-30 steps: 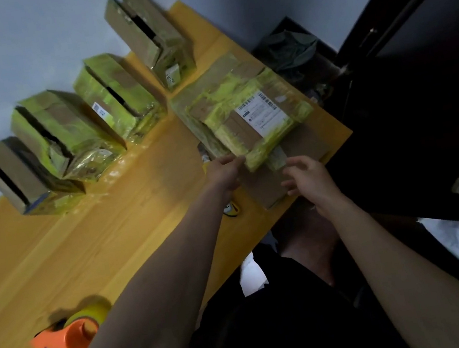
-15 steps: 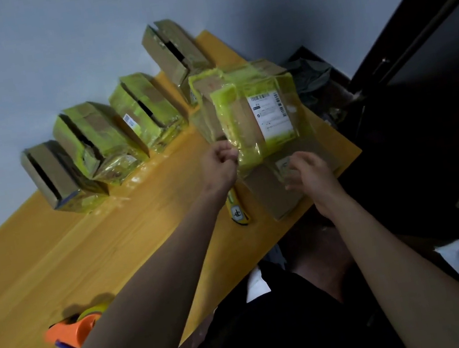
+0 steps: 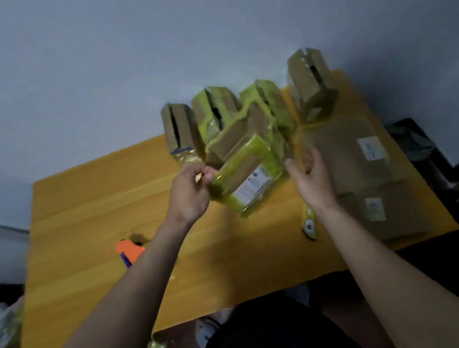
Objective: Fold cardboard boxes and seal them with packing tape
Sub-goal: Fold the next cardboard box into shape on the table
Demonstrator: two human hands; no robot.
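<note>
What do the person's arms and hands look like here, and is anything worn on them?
Both forearms are bare right down to the edge of the picture: no sleeves show. The left hand and the right hand wear no gloves, and no watch, bracelet or ring can be made out, though the picture is dim and somewhat blurred. Dark clothing shows below, between the arms.

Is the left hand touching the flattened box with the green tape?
Touching. In the head view the left hand pinches the left corner of the flattened box, with its fingers curled onto the green-taped edge.
</note>
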